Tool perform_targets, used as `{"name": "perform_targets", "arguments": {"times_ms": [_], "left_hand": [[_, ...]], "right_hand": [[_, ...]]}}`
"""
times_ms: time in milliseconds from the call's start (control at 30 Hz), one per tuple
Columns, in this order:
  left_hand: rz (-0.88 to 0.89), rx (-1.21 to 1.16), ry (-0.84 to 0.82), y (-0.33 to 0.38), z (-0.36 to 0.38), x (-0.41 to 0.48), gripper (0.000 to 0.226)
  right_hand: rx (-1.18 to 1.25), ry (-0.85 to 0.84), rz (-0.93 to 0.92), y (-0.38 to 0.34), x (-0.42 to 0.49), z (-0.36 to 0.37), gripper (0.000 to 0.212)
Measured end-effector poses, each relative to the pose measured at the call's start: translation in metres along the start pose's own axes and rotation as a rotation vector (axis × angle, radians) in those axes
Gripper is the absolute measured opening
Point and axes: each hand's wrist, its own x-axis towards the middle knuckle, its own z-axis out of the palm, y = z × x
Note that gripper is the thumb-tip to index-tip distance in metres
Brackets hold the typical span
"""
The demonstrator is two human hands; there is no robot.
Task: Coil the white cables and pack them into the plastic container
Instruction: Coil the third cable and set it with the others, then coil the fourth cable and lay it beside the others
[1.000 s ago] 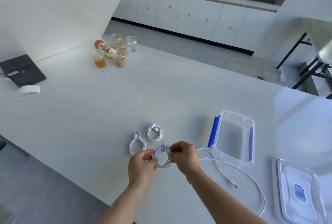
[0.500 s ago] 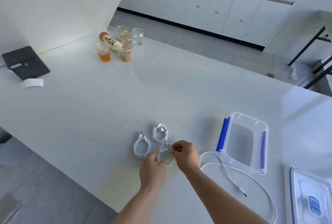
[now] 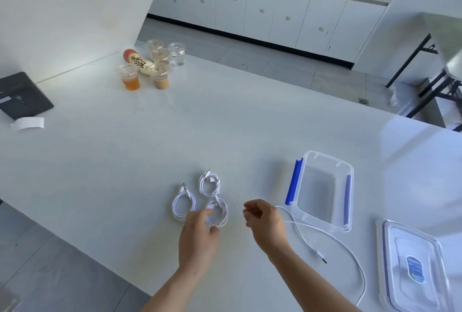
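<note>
**Head view (sole view)**

1. Coiled white cables, three, on the table (image 3: 112, 161), close together and left of the plastic container (image 3: 349, 174). We list a far coil (image 3: 209, 184), a left coil (image 3: 183, 205) and a near coil (image 3: 217, 213). Plug ends stand out from each.
2. Left hand (image 3: 200, 236): laid over the near-left edge of the near coil, fingers bent down onto it, thumb tip beside its near rim. We cannot tell whether it pinches the loops or only rests on them.
3. Right hand (image 3: 262, 221): raised between the coils and the container. The fingers are loosely curled, thumb close to forefinger, and we see nothing between them.
4. Loose cable (image 3: 303, 238): uncoiled. It runs out from behind the right hand past the container's near wall, with one plug lying on the table and a wide loop reaching toward the lid (image 3: 412, 266).
5. Container: open, nothing in it, with a blue clip on each long side. The lid lies apart, to its right.
6. Cups (image 3: 160, 76) and a bottle (image 3: 136, 60): far across the table, well apart from the work.

**Step in hand, as we judge it:** parking the near coil, with the loose cable to be wound next.

**Notes on doing it well:**
- We would let the near coil go flat, so that its loops do not spring open.
- Take the loose cable close to one plug.
- Wind even loops to match the other three coils, small enough for the container's floor.
- Tuck the free end through so the coil holds.
- Draw in the slack gently, lest the trailing loop drag against the container or sweep the finished coils.
</note>
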Motion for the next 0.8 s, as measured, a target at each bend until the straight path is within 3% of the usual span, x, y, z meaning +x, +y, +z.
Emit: {"name": "perform_targets", "arguments": {"times_ms": [167, 467, 667, 800], "left_hand": [[0.102, 0.028, -0.051, 0.011, 0.013, -0.007, 0.036], [0.265, 0.059, -0.215, 0.050, 0.059, -0.036, 0.029], [0.334, 0.123, -0.290, 0.074, 0.087, -0.042, 0.030], [0.337, 0.121, -0.312, 0.078, 0.095, -0.048, 0.029]], "right_hand": [[-0.008, 0.052, -0.048, 0.023, -0.042, -0.040, 0.017], [-0.362, 0.407, 0.026, 0.096, -0.083, -0.127, 0.010], [-0.684, 0.201, 0.035, 0.106, -0.063, -0.141, 0.037], [-0.736, 0.159, 0.016, 0.109, -0.048, -0.135, 0.028]]}}
